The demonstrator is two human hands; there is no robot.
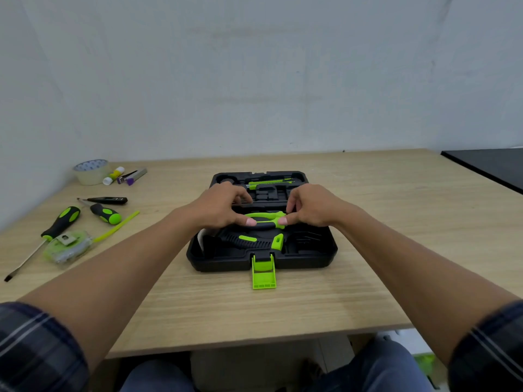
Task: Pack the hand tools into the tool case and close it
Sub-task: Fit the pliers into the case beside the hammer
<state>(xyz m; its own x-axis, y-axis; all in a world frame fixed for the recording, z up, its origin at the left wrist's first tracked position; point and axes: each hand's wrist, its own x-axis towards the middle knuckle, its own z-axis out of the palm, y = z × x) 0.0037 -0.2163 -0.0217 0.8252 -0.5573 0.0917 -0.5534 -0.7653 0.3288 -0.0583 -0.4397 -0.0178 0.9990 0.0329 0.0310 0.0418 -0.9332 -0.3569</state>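
A black tool case [319, 258] lies open on the wooden table, its green latch [263, 274] hanging over the near edge. My left hand [219, 209] and my right hand [312, 206] both pinch the green-and-black handles of a pair of pliers [266, 219] over the case's near half. A hammer with a ribbed black-and-green grip [249, 240] lies in the case just below the pliers. A green utility knife [270, 182] sits in the far half. The pliers' jaws are hidden under my hands.
Left of the case lie a long screwdriver [60, 222], a short screwdriver [106, 213], a black tester pen [109, 200], a green tape measure [66, 246] and a thin green strip [116, 227]. A tape roll [91, 171] and glue stick [113, 175] sit by the wall.
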